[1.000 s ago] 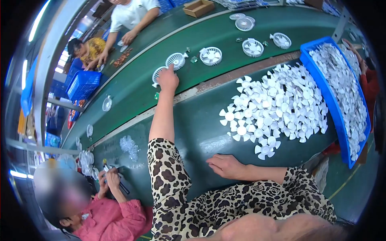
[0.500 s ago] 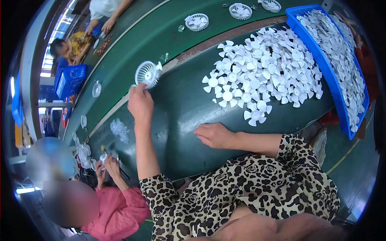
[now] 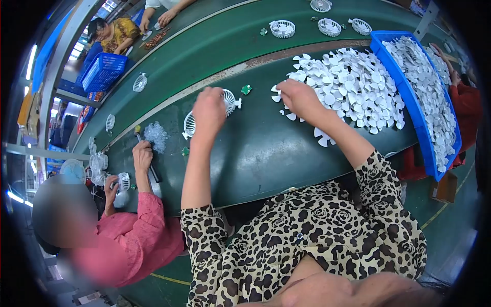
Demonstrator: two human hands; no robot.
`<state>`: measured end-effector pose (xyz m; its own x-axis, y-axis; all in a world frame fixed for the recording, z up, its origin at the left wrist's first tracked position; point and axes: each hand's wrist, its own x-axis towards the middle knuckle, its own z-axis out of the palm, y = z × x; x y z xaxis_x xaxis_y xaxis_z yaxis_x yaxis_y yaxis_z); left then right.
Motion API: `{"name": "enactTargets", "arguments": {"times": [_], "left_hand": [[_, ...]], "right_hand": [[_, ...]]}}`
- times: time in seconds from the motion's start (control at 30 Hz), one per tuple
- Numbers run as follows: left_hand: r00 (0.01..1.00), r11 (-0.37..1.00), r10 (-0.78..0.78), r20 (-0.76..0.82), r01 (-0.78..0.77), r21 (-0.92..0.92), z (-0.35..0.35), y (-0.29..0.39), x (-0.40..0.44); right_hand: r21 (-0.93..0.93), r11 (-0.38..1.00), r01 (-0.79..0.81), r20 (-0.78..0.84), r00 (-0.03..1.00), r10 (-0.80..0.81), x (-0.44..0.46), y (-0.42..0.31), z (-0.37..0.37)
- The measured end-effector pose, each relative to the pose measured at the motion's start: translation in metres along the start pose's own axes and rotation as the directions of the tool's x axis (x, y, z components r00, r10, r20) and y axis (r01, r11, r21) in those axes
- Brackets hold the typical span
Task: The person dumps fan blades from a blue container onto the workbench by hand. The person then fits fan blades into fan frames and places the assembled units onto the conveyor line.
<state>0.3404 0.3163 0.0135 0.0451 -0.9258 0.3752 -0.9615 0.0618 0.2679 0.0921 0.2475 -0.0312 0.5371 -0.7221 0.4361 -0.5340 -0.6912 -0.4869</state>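
My left hand is closed over the green work surface, between two white round fan housings. One fan housing shows at its right, by the fingers; the other fan housing lies at its left, partly covered. The fingertips are hidden, but the hand seems to grip a housing. My right hand is at the left edge of a heap of white fan blades, its fingers pinched on one fan blade. Small green circuit boards lie near the housings.
A blue tray full of blades stands at right. Fan housings sit on the green belt beyond. At left, a co-worker in pink holds a yellow-headed hammer-like tool near small clear pieces. Other people work across the belt and at right.
My left hand has moved right and a raised fan housing has come down to the surface. My right hand has moved from the near surface up to the blade heap.
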Motion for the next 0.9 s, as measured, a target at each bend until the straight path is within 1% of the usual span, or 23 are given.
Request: {"name": "enactTargets", "arguments": {"times": [0.03,0.07,0.1,0.13,0.17,0.23,0.27,0.3,0.37,0.4,0.47,0.5,0.53,0.57,0.6,0.63,0.67,0.7,0.73,0.77,0.8,0.87,0.9], "left_hand": [[0.997,0.987,0.066,0.036,-0.06,-0.152,0.006,0.012,-0.004],[0.987,0.936,0.084,0.138,-0.03,-0.351,0.014,0.029,-0.01],[0.972,0.912,0.138,0.189,-0.05,-0.406,0.027,0.043,-0.016],[0.953,0.917,0.183,0.241,-0.077,-0.391,0.042,0.054,-0.022],[0.945,0.92,0.231,0.23,-0.135,-0.369,0.055,0.064,-0.026],[0.963,0.923,0.221,0.151,-0.157,-0.352,0.074,0.079,-0.031],[0.967,0.94,0.194,0.167,-0.134,-0.315,0.081,0.082,-0.031],[0.965,0.94,0.197,0.174,-0.135,-0.314,0.086,0.081,-0.029],[0.972,0.944,0.136,0.193,-0.068,-0.323,0.095,0.079,-0.028],[0.972,0.945,0.136,0.193,-0.069,-0.319,0.097,0.08,-0.029],[0.986,0.957,0.13,0.099,-0.099,-0.273,0.097,0.081,-0.035],[0.989,0.952,0.141,0.05,-0.122,-0.28,0.097,0.082,-0.039],[0.988,0.963,0.141,0.059,-0.123,-0.241,0.091,0.083,-0.043],[0.977,0.971,0.211,0.017,-0.207,-0.119,0.092,0.081,-0.047],[0.97,0.97,0.24,0.033,-0.238,-0.048,0.084,0.082,-0.049],[0.954,0.959,0.284,0.096,-0.28,-0.05,0.078,0.081,-0.05],[0.936,0.939,0.341,0.084,-0.335,-0.074,0.079,0.078,-0.05],[0.929,0.921,0.369,0.028,-0.362,-0.146,0.075,0.08,-0.05],[0.946,0.934,0.32,0.054,-0.305,-0.187,0.074,0.081,-0.049],[0.94,0.932,0.331,0.084,-0.311,-0.184,0.076,0.08,-0.047],[0.932,0.93,0.34,0.124,-0.313,-0.192,0.073,0.081,-0.045],[0.934,0.933,0.331,0.135,-0.302,-0.193,0.076,0.082,-0.043],[0.938,0.933,0.324,0.128,-0.294,-0.207,0.078,0.081,-0.042]], "right_hand": [[-0.009,1.0,-0.013,0.019,1.0,0.013,0.001,0.004,-0.003],[-0.035,0.999,-0.028,0.05,0.998,0.03,0.0,0.009,-0.003],[-0.06,0.997,-0.038,0.079,0.996,0.043,0.0,0.011,-0.002],[-0.131,0.989,-0.067,0.136,0.987,0.085,0.001,0.007,-0.003],[-0.13,0.99,-0.058,0.142,0.987,0.076,0.003,0.006,-0.001],[-0.201,0.978,-0.057,0.188,0.977,0.096,0.007,0.005,0.004],[-0.236,0.97,-0.063,0.208,0.972,0.114,0.008,0.005,0.006],[-0.233,0.97,-0.069,0.207,0.971,0.119,0.009,0.004,0.008],[-0.265,0.962,-0.071,0.224,0.966,0.133,0.012,0.003,0.01],[-0.268,0.96,-0.078,0.227,0.964,0.141,0.013,0.005,0.012],[-0.298,0.952,-0.076,0.253,0.955,0.155,0.014,0.01,0.014],[-0.286,0.957,-0.042,0.251,0.961,0.117,0.013,0.015,0.017],[-0.249,0.968,-0.033,0.165,0.983,0.076,0.01,0.011,0.016],[-0.238,0.971,-0.034,0.131,0.989,0.067,0.01,0.01,0.017],[-0.247,0.969,-0.021,0.096,0.994,0.046,0.009,0.015,0.021],[-0.232,0.971,-0.052,0.146,0.985,0.088,0.012,0.013,0.019],[-0.231,0.97,-0.069,0.151,0.983,0.106,0.012,0.013,0.018],[-0.233,0.969,-0.082,0.137,0.984,0.116,0.013,0.014,0.019],[-0.184,0.972,-0.145,0.151,0.973,0.174,0.015,0.007,0.012],[-0.137,0.977,-0.163,0.074,0.982,0.174,0.016,0.007,0.013],[-0.061,0.996,-0.069,-0.12,0.991,0.061,0.017,0.003,0.011],[0.164,0.985,-0.048,-0.233,0.969,0.086,0.018,0.004,0.008],[0.282,0.958,-0.053,-0.247,0.961,0.126,0.018,0.001,0.005]]}}
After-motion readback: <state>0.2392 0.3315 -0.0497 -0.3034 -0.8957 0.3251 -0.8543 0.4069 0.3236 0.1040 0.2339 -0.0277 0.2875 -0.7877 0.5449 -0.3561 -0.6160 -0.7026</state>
